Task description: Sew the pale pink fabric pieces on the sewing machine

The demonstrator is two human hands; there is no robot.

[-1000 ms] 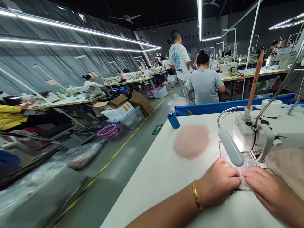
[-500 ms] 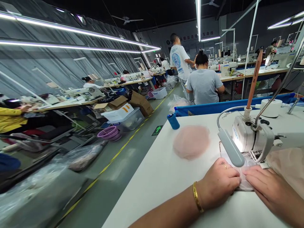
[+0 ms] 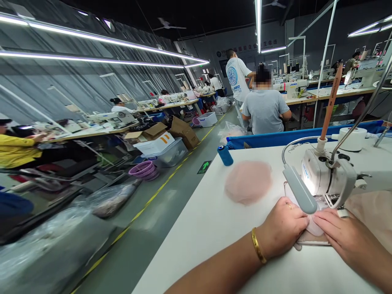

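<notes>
A sheer pale fabric piece (image 3: 315,227) lies at the needle area of a white sewing machine (image 3: 324,167). My left hand (image 3: 283,226) is closed on its left side, fingers bent and pinching the cloth. From the right, my right hand (image 3: 344,232) grips the same piece with fingertips pressed together; its thumb is mostly hidden. Both sets of fingertips nearly meet just under a grey lamp head (image 3: 300,191), which partly covers the needle. A flat pinkish round of sheer cloth (image 3: 248,182) rests on the white tabletop (image 3: 211,245), left of the machine.
A blue thread cone (image 3: 225,155) stands at the table's left edge. A white thread spool (image 3: 353,139) and an upright pencil (image 3: 332,102) are by the machine. Beyond a blue cloth trough (image 3: 275,139) sits a co-worker (image 3: 263,108). Boxes and a purple basket (image 3: 143,170) line the aisle.
Both hands stay on the fabric by the needle. More of the fabric's lower edge now shows beneath my fingers. The view has shifted slightly.
</notes>
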